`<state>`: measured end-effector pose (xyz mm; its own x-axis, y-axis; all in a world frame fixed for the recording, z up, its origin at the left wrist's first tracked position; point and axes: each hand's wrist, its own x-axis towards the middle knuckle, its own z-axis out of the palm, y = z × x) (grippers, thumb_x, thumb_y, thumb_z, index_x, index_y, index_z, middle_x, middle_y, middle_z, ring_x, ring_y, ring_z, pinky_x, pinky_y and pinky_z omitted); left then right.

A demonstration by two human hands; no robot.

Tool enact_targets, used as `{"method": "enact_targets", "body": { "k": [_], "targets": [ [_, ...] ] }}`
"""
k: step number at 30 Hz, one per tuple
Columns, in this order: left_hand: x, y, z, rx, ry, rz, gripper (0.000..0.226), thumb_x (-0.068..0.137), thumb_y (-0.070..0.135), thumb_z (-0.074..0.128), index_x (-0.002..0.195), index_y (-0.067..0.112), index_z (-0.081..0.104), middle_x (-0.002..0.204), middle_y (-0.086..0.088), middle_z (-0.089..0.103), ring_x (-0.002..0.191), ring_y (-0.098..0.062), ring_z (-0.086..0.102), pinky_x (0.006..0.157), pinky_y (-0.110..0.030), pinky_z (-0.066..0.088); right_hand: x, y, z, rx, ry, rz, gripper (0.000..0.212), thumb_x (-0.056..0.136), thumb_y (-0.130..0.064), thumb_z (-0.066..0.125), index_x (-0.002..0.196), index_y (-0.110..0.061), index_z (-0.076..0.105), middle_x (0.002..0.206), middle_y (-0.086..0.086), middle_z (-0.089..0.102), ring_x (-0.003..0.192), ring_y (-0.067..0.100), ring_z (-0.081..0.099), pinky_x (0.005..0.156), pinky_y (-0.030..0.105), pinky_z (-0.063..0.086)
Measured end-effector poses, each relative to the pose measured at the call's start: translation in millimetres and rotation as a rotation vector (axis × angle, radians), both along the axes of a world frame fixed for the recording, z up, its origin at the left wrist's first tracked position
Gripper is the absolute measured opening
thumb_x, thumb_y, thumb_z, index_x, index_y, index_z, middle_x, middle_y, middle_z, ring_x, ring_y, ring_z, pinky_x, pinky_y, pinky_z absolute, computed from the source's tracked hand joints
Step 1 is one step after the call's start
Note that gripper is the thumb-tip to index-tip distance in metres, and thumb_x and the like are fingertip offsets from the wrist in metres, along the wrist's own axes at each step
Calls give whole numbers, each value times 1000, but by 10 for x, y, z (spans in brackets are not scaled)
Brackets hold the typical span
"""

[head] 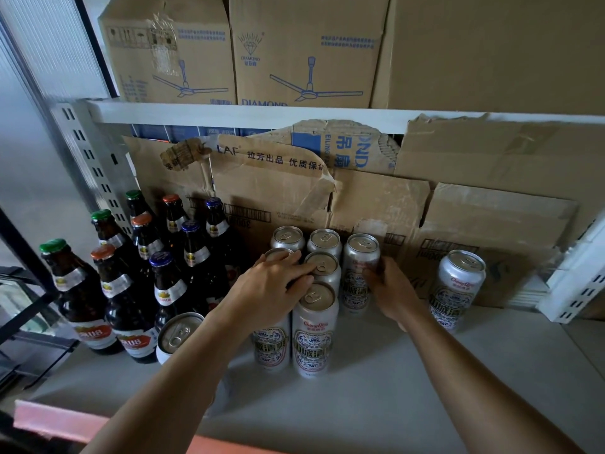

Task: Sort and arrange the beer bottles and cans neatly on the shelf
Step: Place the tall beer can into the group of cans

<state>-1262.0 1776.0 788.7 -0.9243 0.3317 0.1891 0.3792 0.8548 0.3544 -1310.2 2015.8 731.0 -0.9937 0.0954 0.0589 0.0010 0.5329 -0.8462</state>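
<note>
Several dark beer bottles (131, 276) with green, orange and blue caps stand in rows at the shelf's left. Several silver cans (315, 335) are grouped mid-shelf in columns. My left hand (271, 286) rests over the top of a can in the left column, fingers spread across it and touching the neighbouring can (322, 267). My right hand (391, 290) grips the side of the rightmost grouped can (360, 270). One can (458, 286) stands alone to the right. Another can (176, 335) sits in front of the bottles.
The grey shelf board (393, 388) has bare room in front and right. Flattened cardboard (458, 198) lines the back. Ceiling-fan boxes (304, 50) sit on the upper shelf. A white slotted upright (95, 165) stands left, a white bracket (579, 290) right.
</note>
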Motion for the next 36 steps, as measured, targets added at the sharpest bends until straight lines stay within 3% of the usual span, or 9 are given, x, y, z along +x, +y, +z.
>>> {"method": "enact_targets", "body": {
  "k": [6, 10, 13, 16, 20, 23, 29, 36],
  "targets": [
    [-2, -2, 13, -7, 2, -5, 42, 99, 46, 40, 140, 39, 46, 153, 1, 38, 143, -19, 30, 115, -44, 31, 178, 100, 140, 52, 95, -66, 48, 93, -40, 61, 132, -15, 52, 126, 5, 65, 115, 24, 61, 85, 26, 41],
    [24, 34, 72, -24, 28, -26, 40, 100, 37, 46, 139, 33, 50, 148, 1, 45, 138, -18, 37, 112, -34, 31, 301, 204, 300, 98, 202, -120, 46, 93, -27, 65, 135, -13, 52, 120, 6, 67, 104, 19, 62, 83, 24, 42],
    [20, 78, 133, 32, 64, -57, 33, 98, 29, 52, 128, 25, 62, 117, 1, 63, 110, -19, 59, 91, -31, 48, 375, 308, 405, 164, 295, -167, 42, 93, -20, 64, 132, -10, 54, 121, 9, 66, 110, 26, 61, 89, 31, 46],
    [5, 154, 124, 59, 123, -123, 29, 92, 34, 50, 115, 28, 67, 90, 11, 55, 81, -11, 59, 71, -29, 51, 438, 430, 478, 260, 413, -247, 34, 92, -13, 63, 125, -6, 60, 121, 12, 66, 108, 31, 62, 89, 33, 46],
    [22, 238, 63, 63, 122, -132, 31, 93, 43, 40, 112, 31, 61, 107, 10, 63, 101, -12, 60, 78, -39, 54, 506, 573, 453, 427, 557, -379, 29, 79, 1, 68, 108, 1, 66, 101, 23, 68, 99, 43, 60, 84, 36, 45],
    [28, 221, 50, 42, 113, -112, 35, 92, 48, 34, 118, 37, 55, 114, 13, 62, 105, -14, 60, 79, -40, 55, 522, 669, 347, 473, 560, -421, 42, 69, 8, 69, 111, 6, 62, 108, 30, 61, 107, 49, 54, 93, 44, 43],
    [94, 240, 83, 42, 102, -75, 40, 89, 54, 28, 123, 43, 47, 122, 12, 60, 109, -18, 60, 82, -43, 55, 518, 805, 160, 216, 379, -419, 72, 81, -2, 71, 144, 3, 36, 141, 25, 47, 131, 38, 44, 106, 41, 37],
    [151, 255, 141, 59, 45, -29, 44, 88, 56, 30, 127, 47, 48, 131, 13, 57, 119, -17, 56, 88, -44, 54, 411, 869, 181, 128, 314, -462, 75, 79, -15, 79, 142, -2, 41, 137, 20, 53, 127, 35, 49, 102, 37, 39]
  ]
}}
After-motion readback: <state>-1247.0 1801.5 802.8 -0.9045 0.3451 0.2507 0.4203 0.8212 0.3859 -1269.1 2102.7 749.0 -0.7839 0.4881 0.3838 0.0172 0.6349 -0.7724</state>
